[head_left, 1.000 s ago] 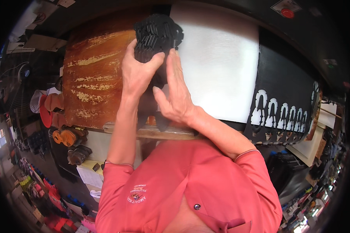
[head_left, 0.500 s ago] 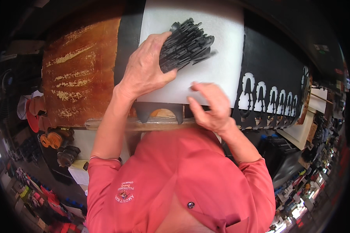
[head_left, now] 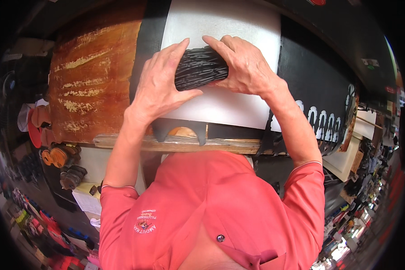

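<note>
Black stack (head_left: 201, 68) fairly sharp in grip; white sheet (head_left: 234, 107) beneath bright; far outward dim, edges bent

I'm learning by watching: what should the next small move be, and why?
Perhaps a gentle inward squeeze: the left hand and right hand hold opposite ends of the stack of black pieces over the white sheet, and the pieces' edges look uneven.

Head-worn fisheye view, steeply down onto the nearby workbench (head_left: 229, 146), rim perhaps too dim.

White lettering (head_left: 149, 214), small emblem (head_left: 144, 223); on red shirt (head_left: 184, 193)
</note>
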Available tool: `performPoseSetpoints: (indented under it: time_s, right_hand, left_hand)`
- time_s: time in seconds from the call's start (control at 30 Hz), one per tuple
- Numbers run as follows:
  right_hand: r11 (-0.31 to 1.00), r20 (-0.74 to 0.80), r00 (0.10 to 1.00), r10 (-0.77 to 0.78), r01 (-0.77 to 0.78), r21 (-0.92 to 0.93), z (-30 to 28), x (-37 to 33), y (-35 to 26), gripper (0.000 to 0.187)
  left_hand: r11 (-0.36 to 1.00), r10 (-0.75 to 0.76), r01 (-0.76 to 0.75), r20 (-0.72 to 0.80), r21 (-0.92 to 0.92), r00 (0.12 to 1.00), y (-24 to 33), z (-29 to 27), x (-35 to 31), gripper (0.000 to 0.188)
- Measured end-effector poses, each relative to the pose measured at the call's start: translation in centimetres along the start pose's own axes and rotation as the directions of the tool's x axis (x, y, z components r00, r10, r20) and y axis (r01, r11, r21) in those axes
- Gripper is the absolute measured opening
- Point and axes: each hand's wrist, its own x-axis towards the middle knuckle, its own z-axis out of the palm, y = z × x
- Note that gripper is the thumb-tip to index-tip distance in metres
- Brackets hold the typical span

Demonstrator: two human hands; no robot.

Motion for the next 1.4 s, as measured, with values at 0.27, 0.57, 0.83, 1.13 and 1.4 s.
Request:
performPoseSetpoints:
  time_s: [0.27, 0.57, 0.83, 1.13, 1.4]
  right_hand:
    - [0.912, -0.105, 0.982, 0.159, -0.106, 0.395, 0.4, -4.9, 1.5, 0.125]
    - [0.578, -0.154, 0.876, 0.458, -0.162, 0.800, 8.1, -4.7, -1.4, 0.146]
    - [0.921, -0.370, 0.910, 0.188, -0.032, 0.388, 3.6, -4.9, 1.0, 0.147]
    - [0.977, -0.128, 0.988, -0.081, 0.105, 0.187, 1.9, -1.6, -0.1, 0.113]
    - [0.993, 0.052, 0.998, -0.026, 0.020, 0.114, 0.2, -1.7, -1.0, 0.126]
  left_hand:
    - [0.998, -0.015, 0.020, 0.081, -0.062, 0.997, -0.5, -0.4, -0.4, 0.106]
    - [0.993, -0.044, 0.026, 0.151, 0.116, 0.988, 1.4, -2.0, -0.1, 0.118]
    - [0.984, 0.013, -0.033, 0.115, 0.174, 0.993, 2.3, -0.8, -0.1, 0.116]
    - [0.995, -0.063, 0.057, 0.077, 0.079, 0.995, 1.7, -0.7, 0.2, 0.088]
    - [0.999, -0.025, 0.018, 0.169, 0.043, 0.985, 2.0, -0.2, -0.4, 0.118]
